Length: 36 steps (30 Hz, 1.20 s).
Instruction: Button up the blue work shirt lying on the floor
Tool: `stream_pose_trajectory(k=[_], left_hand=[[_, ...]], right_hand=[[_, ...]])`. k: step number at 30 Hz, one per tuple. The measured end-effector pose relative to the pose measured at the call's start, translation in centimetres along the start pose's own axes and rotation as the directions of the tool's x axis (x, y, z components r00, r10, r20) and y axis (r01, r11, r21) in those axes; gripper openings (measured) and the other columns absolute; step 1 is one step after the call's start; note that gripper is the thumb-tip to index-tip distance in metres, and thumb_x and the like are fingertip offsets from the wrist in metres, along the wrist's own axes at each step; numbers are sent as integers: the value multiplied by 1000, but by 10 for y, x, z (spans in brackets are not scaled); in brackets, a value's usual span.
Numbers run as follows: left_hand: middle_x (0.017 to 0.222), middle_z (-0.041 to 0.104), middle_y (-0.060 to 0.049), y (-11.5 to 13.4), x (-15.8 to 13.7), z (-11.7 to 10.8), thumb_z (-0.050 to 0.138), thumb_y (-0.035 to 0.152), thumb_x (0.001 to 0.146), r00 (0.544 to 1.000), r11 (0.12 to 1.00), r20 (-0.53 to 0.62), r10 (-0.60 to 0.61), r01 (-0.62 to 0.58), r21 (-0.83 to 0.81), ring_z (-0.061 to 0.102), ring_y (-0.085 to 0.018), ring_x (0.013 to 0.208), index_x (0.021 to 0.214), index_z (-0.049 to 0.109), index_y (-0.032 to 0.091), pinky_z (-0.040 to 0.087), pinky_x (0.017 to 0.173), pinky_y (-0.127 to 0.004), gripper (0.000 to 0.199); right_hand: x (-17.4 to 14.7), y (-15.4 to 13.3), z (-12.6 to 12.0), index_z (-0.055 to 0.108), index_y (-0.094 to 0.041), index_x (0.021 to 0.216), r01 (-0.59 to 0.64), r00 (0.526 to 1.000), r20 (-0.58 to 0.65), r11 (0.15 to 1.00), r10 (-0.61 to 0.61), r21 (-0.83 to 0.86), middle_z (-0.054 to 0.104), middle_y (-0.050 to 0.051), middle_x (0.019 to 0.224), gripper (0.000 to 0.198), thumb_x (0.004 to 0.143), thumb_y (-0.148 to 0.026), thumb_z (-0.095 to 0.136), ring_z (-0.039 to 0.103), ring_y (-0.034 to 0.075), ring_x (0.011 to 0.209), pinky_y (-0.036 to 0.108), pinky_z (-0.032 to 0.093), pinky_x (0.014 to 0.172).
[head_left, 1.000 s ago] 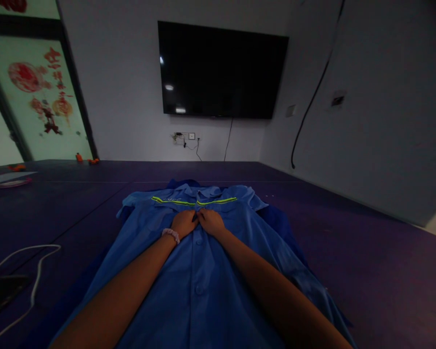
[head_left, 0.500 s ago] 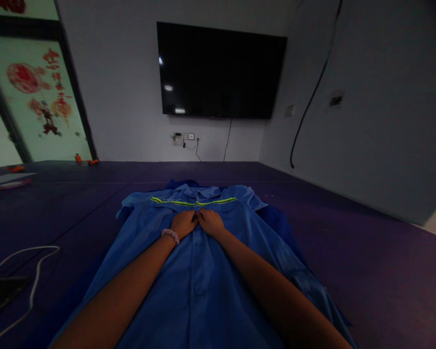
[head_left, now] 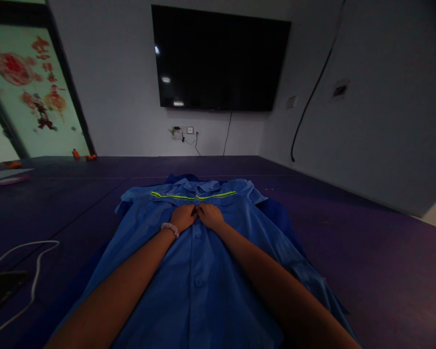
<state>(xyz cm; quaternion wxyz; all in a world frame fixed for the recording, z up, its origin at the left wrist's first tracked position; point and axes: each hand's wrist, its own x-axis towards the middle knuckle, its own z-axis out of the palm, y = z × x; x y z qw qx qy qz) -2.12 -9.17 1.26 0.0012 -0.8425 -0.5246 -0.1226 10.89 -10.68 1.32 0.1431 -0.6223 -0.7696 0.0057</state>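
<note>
A blue work shirt point(head_left: 199, 261) with a yellow-green reflective stripe across the chest lies flat, front up, on a dark purple table point(head_left: 349, 232). Its collar points away from me. My left hand point(head_left: 182, 216), with a pale band at the wrist, and my right hand point(head_left: 210, 215) meet at the shirt's button placket just below the stripe. The fingertips of both hands pinch the placket fabric there. Whether a button is between them is hidden by the fingers. A darker blue garment point(head_left: 279, 218) shows from under the shirt at the right.
A white cable point(head_left: 32, 261) and a dark flat object point(head_left: 2, 286) lie at the left near edge. Small orange items point(head_left: 80, 155) and a pinkish thing point(head_left: 7, 179) sit far left. A black wall screen point(head_left: 218, 58) hangs ahead; the wall runs close along the right.
Both hands stay at the same spot on the placket. The view has shifted slightly, with the shirt and hands a little higher in the picture.
</note>
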Motion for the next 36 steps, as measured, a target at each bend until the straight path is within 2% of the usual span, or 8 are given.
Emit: stream_pose_trajectory(k=[36], left_hand=[[90, 67, -10, 1, -2, -1, 43, 31, 88, 1000, 1000, -27, 14, -14, 11, 62, -23, 87, 92, 60, 15, 45, 73, -30, 23]], right_hand=[[0, 0, 0, 60, -19, 102, 3, 1000, -6, 1000, -3, -15, 66, 8, 103, 34, 95, -30, 28, 61, 19, 94, 26, 40, 73]])
